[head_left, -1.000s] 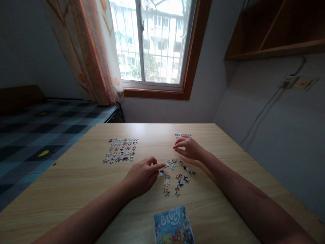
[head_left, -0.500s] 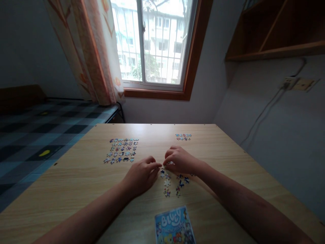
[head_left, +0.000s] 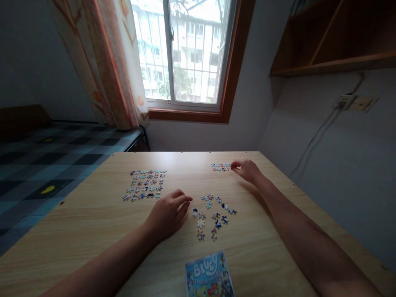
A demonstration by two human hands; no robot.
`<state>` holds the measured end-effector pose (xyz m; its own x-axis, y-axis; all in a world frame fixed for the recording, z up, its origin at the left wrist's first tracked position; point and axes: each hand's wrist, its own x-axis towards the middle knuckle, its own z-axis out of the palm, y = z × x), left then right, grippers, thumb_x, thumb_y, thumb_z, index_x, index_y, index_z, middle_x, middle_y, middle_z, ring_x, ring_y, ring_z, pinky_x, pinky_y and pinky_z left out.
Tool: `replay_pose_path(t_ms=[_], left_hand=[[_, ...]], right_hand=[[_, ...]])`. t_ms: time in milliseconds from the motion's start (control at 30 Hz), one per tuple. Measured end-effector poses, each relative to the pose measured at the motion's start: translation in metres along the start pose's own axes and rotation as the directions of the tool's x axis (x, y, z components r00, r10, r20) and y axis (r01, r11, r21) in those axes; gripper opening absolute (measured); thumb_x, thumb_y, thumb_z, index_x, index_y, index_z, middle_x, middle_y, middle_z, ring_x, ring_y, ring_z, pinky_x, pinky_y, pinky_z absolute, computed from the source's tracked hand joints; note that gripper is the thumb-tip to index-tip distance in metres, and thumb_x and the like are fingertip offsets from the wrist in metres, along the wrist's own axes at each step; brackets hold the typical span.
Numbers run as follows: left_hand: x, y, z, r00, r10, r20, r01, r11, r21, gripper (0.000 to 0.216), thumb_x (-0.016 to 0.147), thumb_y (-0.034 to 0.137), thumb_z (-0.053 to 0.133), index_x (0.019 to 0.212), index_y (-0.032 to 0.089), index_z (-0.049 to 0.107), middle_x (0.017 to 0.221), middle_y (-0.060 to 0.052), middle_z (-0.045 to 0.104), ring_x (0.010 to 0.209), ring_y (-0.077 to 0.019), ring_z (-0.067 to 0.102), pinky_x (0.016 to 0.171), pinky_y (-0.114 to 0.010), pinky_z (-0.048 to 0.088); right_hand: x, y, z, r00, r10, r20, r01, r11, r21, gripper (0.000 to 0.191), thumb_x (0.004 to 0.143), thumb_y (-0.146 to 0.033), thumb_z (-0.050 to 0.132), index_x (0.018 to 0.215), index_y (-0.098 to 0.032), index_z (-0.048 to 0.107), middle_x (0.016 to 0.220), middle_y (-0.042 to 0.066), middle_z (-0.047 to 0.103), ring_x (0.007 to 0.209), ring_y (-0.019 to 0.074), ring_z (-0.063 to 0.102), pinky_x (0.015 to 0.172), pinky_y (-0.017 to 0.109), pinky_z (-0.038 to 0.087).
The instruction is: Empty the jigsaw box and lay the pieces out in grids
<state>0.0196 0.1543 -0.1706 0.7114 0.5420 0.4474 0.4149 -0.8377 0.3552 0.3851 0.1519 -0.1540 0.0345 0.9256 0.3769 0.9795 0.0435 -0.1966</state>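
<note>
My right hand (head_left: 246,170) is at the far right of the table, its fingertips pinched together at the right end of two short rows of jigsaw puzzle pieces (head_left: 220,169). The puzzle piece between those fingertips is mostly hidden. My left hand (head_left: 170,212) rests on the tabletop with index finger and thumb stretched out and apart, holding nothing. Just to its right lie several loose puzzle pieces (head_left: 201,223), scattered in small groups. Beyond the left hand, more puzzle pieces (head_left: 150,176) are laid out in several rows.
A blue puzzle box (head_left: 209,274) marked "Bluey" lies at the near edge of view on the wooden table (head_left: 102,231). A bed (head_left: 71,148) stands to the left. Behind the table are a curtain (head_left: 111,74) and a window; a shelf (head_left: 328,68) hangs at right.
My right hand has moved from beside the left fingertips, away and rightward to the short far rows. My left hand has stayed near its place, its fingertips now apart from any piece.
</note>
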Motion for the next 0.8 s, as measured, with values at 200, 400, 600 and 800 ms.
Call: replay_pose_path(t_ms=[200, 400, 600, 800], left_hand=[[0.0, -0.001, 0.001, 0.999, 0.025, -0.029, -0.024, 0.999, 0.024, 0.026, 0.097, 0.023, 0.047, 0.101, 0.021, 0.073, 0.097, -0.007, 0.066, 0.076, -0.015, 0.063, 0.069, -0.03, 0.052], [-0.001, 0.0, 0.0, 0.999, 0.038, -0.012, -0.037, 0.998, 0.048, 0.027, 0.095, 0.021, 0.047, 0.1, 0.021, 0.073, 0.097, -0.007, 0.066, 0.075, -0.0144, 0.063, 0.069, -0.029, 0.053], [0.0, -0.001, 0.0, 0.999, 0.035, 0.004, -0.035, 0.999, 0.034, 0.027, 0.096, 0.024, 0.046, 0.099, 0.021, 0.073, 0.095, -0.007, 0.067, 0.075, -0.0146, 0.063, 0.068, -0.03, 0.053], [0.001, 0.001, -0.001, 0.999, 0.011, 0.041, -0.012, 1.0, 0.025, 0.03, 0.099, 0.028, 0.043, 0.099, 0.022, 0.073, 0.096, -0.007, 0.067, 0.078, -0.0157, 0.065, 0.071, -0.031, 0.053]], right_hand=[[-0.014, 0.038, 0.014, 0.995, 0.092, 0.025, -0.088, 0.988, -0.124, 0.014, 0.087, -0.024, 0.065, 0.091, -0.025, 0.078, 0.093, 0.006, 0.075, 0.093, 0.0211, 0.066, 0.09, 0.031, 0.045], [-0.013, 0.042, 0.023, 0.992, 0.126, 0.008, -0.124, 0.986, -0.112, 0.021, 0.088, -0.021, 0.061, 0.1, -0.025, 0.077, 0.105, 0.003, 0.075, 0.097, 0.0189, 0.067, 0.086, 0.028, 0.048], [-0.016, 0.045, 0.027, 0.993, 0.11, 0.032, -0.107, 0.992, -0.07, 0.019, 0.089, -0.033, 0.062, 0.093, -0.027, 0.08, 0.1, 0.001, 0.076, 0.091, 0.0182, 0.068, 0.078, 0.025, 0.05], [-0.013, 0.039, 0.039, 0.996, 0.085, -0.009, -0.085, 0.996, -0.024, 0.023, 0.096, -0.034, 0.057, 0.103, -0.027, 0.079, 0.107, 0.003, 0.075, 0.098, 0.018, 0.067, 0.087, 0.027, 0.05]])
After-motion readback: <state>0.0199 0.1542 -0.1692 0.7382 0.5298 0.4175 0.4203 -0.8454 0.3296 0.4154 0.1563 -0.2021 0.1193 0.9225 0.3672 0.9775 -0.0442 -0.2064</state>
